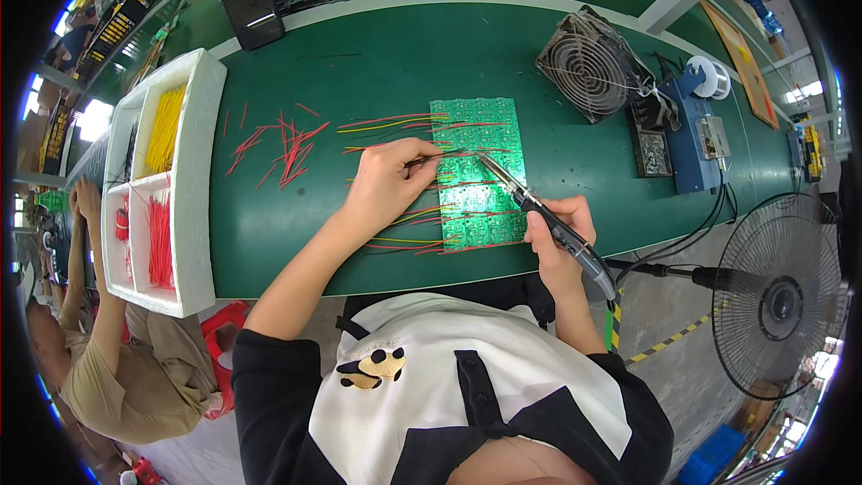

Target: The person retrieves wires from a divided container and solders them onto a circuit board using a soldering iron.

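Observation:
A panel of green circuit boards [480, 226] lies on the green mat in front of me. Red, yellow and black wires stick out from its left edge, and red ones cross its face. At that edge my left hand [391, 181] is closed in a pinch on a thin dark wire [422, 160]. My right hand [564, 232] grips a black soldering iron [575, 247] with a metal front end. The iron's tip points up and left, onto or just over the upper middle of the panel, close to the pinched wire. Whether it touches is too small to tell.
Loose red wires [289, 148] lie left of the panel. A white foam tray [205, 216] holds yellow and red wires. At the right stand a small fan [588, 72] and a blue solder-reel unit [690, 148]. A phone [247, 0] lies far left. Another person [135, 377] sits at my left.

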`<action>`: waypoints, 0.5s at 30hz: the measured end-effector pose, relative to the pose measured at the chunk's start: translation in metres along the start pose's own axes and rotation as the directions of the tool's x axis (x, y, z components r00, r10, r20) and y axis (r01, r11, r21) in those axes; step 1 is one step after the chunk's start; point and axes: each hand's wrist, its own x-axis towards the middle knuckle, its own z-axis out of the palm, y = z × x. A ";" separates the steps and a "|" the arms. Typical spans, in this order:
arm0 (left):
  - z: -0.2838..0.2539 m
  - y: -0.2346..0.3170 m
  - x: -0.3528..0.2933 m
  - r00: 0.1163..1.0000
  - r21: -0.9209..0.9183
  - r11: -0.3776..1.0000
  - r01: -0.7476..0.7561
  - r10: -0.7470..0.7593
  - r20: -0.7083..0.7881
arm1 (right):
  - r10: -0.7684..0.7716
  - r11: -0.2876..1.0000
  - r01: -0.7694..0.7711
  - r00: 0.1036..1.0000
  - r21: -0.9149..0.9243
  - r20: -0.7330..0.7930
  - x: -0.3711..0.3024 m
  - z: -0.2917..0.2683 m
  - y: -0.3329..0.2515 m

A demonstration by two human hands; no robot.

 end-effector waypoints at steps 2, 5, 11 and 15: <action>-0.002 0.001 0.000 1.000 0.021 1.000 0.000 -0.001 0.020 | -0.025 1.000 0.025 1.000 -0.016 0.005 0.001 0.001 0.002; -0.001 -0.002 -0.002 0.999 0.027 0.999 -0.031 0.030 0.026 | -0.065 0.998 0.065 0.998 -0.005 0.005 0.002 0.003 0.002; 0.000 -0.004 -0.002 0.996 0.023 0.996 -0.089 0.089 0.021 | -0.021 1.000 0.021 1.000 -0.009 -0.007 0.001 0.003 0.001; 0.000 -0.004 -0.002 0.993 0.035 0.993 -0.114 0.113 0.016 | -0.023 1.000 0.023 1.000 0.001 0.002 0.001 0.003 0.001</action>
